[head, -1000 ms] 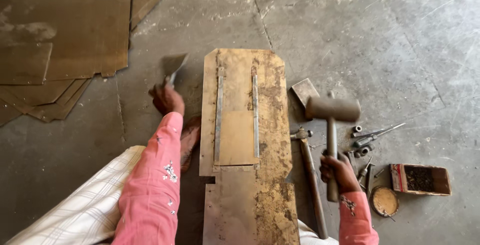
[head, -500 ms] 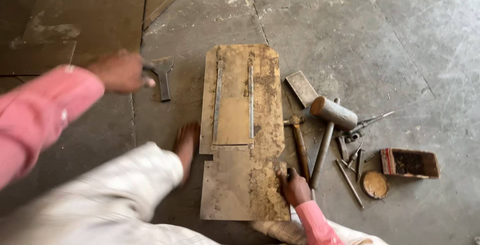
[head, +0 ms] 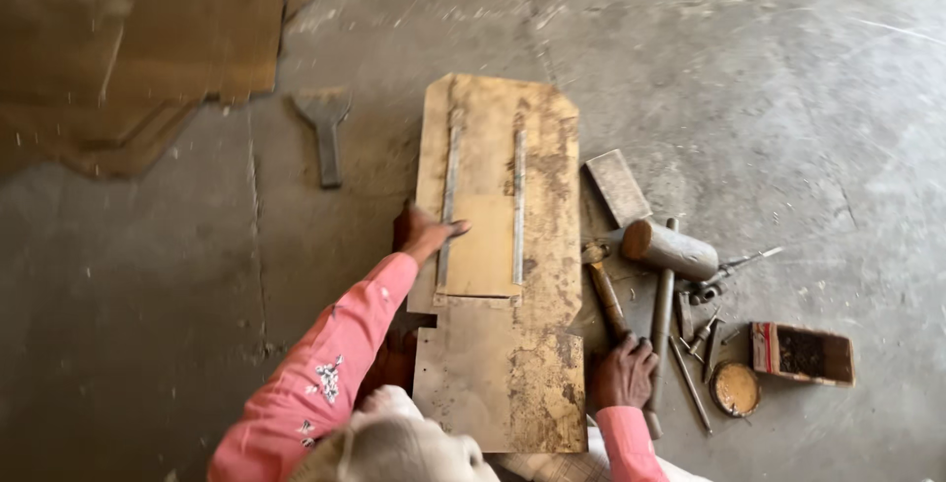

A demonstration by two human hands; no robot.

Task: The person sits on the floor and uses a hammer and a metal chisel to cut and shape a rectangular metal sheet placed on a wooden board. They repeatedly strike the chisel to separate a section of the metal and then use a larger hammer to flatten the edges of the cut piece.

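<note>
left hand [head: 426,234]: open, fingers flat on the left edge of the rusty metal sheet [head: 503,275], beside the left raised strip [head: 449,196]
right hand [head: 623,374]: curled over the tool handles at the sheet's lower right — looks like it's on the mallet [head: 668,275] handle, but grip is hard to confirm, could just be resting there
sheet: flat on the concrete floor [head: 788,98], long axis away from the person, notched on the lower left
second tool: hammer [head: 603,285] lying just beside the mallet, between it and the sheet
loose bits: metal rods [head: 695,364], round tin [head: 735,388], small box [head: 800,354] — all near the right hand
far left: flat metal tool [head: 325,132], well apart from both hands
risk: fingers lie on the sheet edge — likely sharp, a slip could cut
risk: swinging the mallet with the left hand that near the strips could catch the fingers
</note>
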